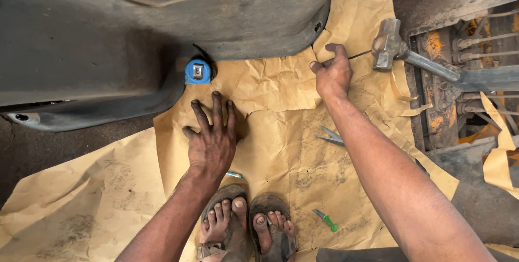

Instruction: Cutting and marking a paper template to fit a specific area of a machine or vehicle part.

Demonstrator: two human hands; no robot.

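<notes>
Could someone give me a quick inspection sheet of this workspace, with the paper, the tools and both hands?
Surface: creased brown paper, torn in places.
Job's things: grey body panel overlaps the paper's top edge.
Clutter: blue tape measure, hammer, scissors, green-handled tool.
Hands: left hand flat on paper; right hand grips the paper's edge.
Cables: nothing seen on the paper.
Surroundings: rusty metal frame, sandalled feet.

Crumpled brown paper sheets [281, 148] spread over the dark, grimy floor [32, 154].
On the paper lie a blue tape measure [198, 72], metal scissors [331, 136], a green-handled cutter [325, 220] and a steel hammer [394, 48].
</notes>
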